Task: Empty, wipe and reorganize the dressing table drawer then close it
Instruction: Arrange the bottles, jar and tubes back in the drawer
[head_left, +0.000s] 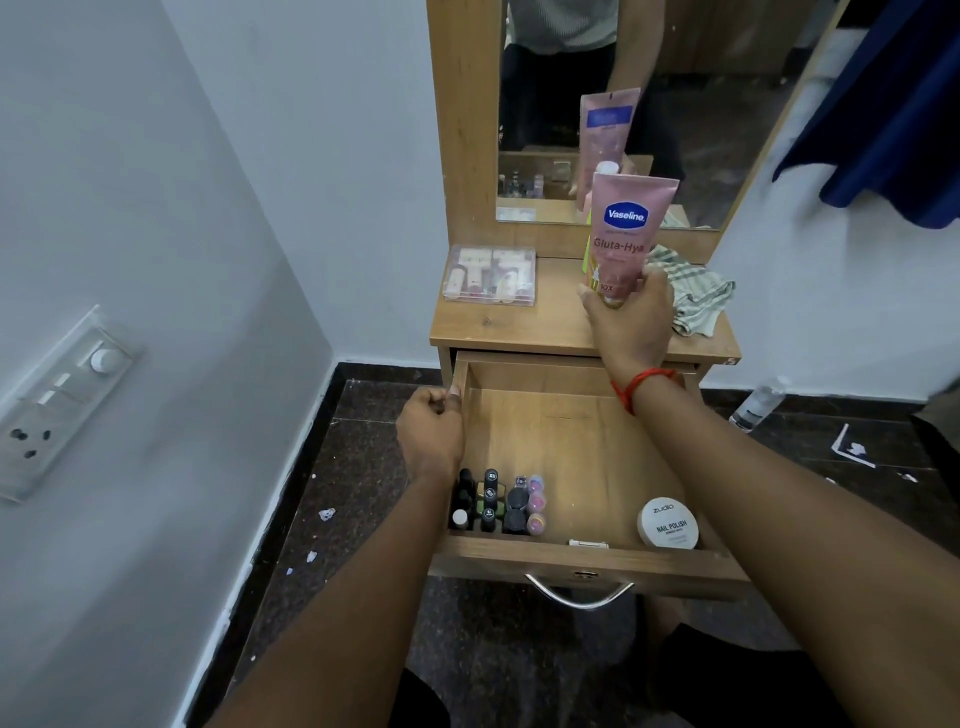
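Note:
The wooden drawer (556, 431) of the dressing table stands pulled out. At its front left are several small dark bottles (488, 501) and pink-capped pots (535, 504); a white nail polish remover tub (668, 524) sits at the front right. My left hand (431, 431) is closed on the drawer's left wall. My right hand (631, 317) holds a pink Vaseline tube (626, 234) upright above the tabletop, cap end down. A striped cloth (696, 296) lies on the tabletop to the right.
A clear plastic box of cosmetics (489, 275) sits on the tabletop (519, 327) at the left. The mirror (717, 130) rises behind. A plastic bottle (756, 408) lies on the dark floor at the right. The wall with a switch panel (57, 400) is close on the left.

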